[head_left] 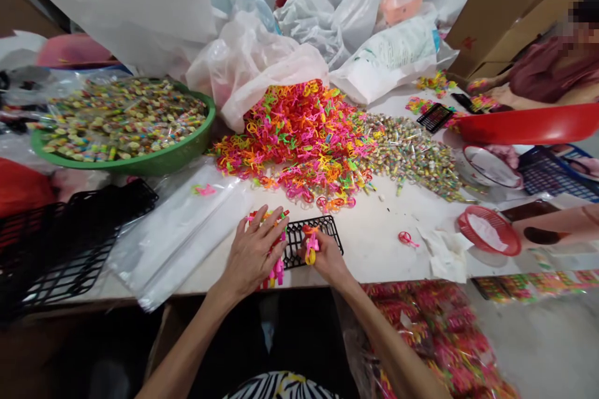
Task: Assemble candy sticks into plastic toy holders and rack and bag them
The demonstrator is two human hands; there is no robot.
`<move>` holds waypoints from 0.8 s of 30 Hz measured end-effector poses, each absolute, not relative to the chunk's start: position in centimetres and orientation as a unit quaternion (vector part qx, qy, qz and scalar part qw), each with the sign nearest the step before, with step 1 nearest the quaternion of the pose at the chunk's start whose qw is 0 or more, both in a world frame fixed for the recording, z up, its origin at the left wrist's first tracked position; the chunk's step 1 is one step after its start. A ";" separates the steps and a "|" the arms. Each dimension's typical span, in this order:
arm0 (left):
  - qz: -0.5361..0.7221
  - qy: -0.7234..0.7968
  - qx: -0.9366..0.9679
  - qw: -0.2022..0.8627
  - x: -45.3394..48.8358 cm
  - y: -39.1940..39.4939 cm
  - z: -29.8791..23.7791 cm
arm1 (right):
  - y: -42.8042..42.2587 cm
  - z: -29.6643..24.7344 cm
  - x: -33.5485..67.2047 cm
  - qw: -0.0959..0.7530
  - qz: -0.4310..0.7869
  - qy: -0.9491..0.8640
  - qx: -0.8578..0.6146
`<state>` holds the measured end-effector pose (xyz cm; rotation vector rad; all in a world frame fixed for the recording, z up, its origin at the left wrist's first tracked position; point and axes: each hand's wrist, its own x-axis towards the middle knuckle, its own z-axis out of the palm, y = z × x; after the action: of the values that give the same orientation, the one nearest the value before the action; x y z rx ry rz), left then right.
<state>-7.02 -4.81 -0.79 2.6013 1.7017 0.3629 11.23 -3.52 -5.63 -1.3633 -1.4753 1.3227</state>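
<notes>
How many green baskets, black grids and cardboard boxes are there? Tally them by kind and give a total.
Green baskets: 1
Black grids: 3
Cardboard boxes: 1
Total: 5

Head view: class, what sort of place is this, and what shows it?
Probably a small hand-packing workshop: a heap of bright plastic pieces on the table, a green basin full of small wrapped items, and stacked clear bags.
</notes>
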 end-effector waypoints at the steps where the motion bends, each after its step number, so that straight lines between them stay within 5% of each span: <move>1: 0.116 0.543 0.831 0.005 -7.0 -4.8 -0.8 | -4.2 -5.9 10.6 0.367 0.514 -0.571 -0.525; 6: 0.125 0.536 0.835 -0.007 -7.3 -4.6 -1.2 | -5.5 -6.2 9.2 0.373 0.459 -0.624 -0.511; 15: 0.113 0.545 0.831 -0.012 -6.7 -4.7 -0.7 | -5.6 -5.6 8.7 0.123 0.251 -0.821 -0.498; 18: 0.112 0.546 0.830 -0.011 -6.8 -4.8 -0.4 | -1.9 -3.6 11.1 0.072 0.248 -0.850 -0.460; 21: 0.109 0.537 0.836 0.005 -6.9 -4.8 -0.2 | 3.9 -1.4 14.4 -0.020 0.067 -0.825 -0.561; 24: 0.105 0.556 0.824 0.003 -6.4 -4.8 0.1 | 8.1 -0.6 16.2 -0.069 0.047 -0.826 -0.558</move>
<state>-6.37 -4.79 0.11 2.5844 1.7433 0.3298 16.25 8.09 -0.58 -1.8333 -2.7150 0.1544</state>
